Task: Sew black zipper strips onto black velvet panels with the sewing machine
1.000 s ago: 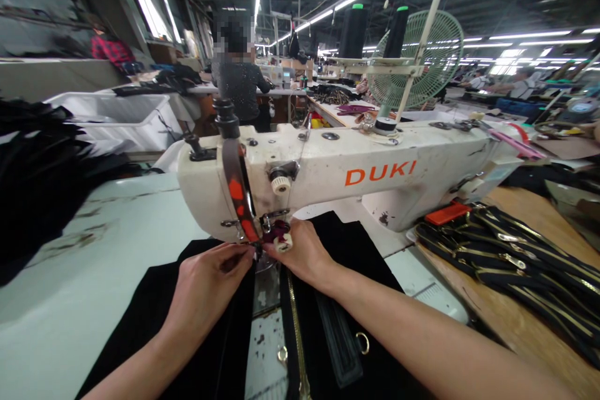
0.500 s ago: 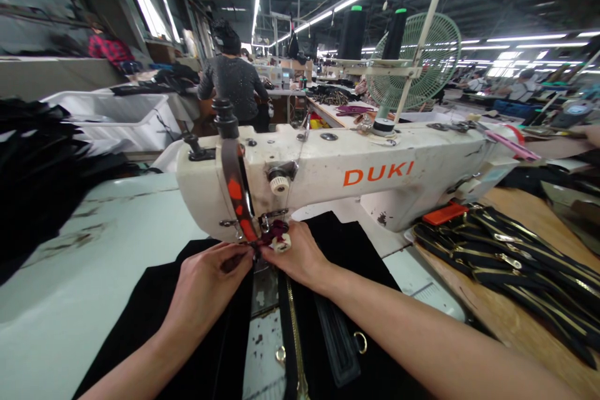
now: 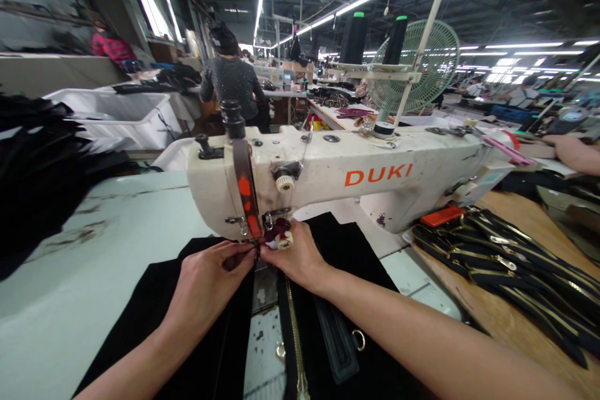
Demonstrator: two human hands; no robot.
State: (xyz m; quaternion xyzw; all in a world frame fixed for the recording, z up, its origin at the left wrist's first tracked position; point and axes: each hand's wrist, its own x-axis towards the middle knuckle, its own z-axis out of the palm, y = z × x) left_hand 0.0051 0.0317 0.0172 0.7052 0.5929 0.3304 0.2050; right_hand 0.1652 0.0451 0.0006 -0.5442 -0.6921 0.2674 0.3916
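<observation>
Worktable [image 3: 51, 300], pale green, one, scuffed and stained.
Sewing machine [image 3: 328, 162], white, one, lettered DUKI in orange.
Black panels, two, on the worktable and reaching up to the needle area: left panel [image 3: 152, 300] and right panel [image 3: 347, 247], a gap between their lower parts.
Black heap [image 3: 42, 181], one, far left; pieces uncountable.
White bin [image 3: 159, 119], one, behind the table.
Fan [image 3: 438, 56], green, one, beyond the machine.
Loose zippers [image 3: 506, 262], black with gold teeth, several, overlapping past counting, on one wooden board [image 3: 506, 206].
Hands, two. Left hand [image 3: 210, 269]: thumb and finger pinched together on the left panel's inner edge, beside the needle. Right hand [image 3: 302, 256]: on the right panel's upper part, fingertips partly hidden by a white knob [image 3: 284, 240]; cannot tell whether they grip.
Thread cones, black, green-topped, two: one [image 3: 355, 37] larger, one [image 3: 395, 40] slimmer.
Dark strip [image 3: 336, 347], one, on the right panel.
Gold zip [image 3: 293, 319], one, along its inner edge.
Orange block [image 3: 443, 215], one, beside the loose zippers.
Gold ring [image 3: 359, 340], one, beside the strip.
</observation>
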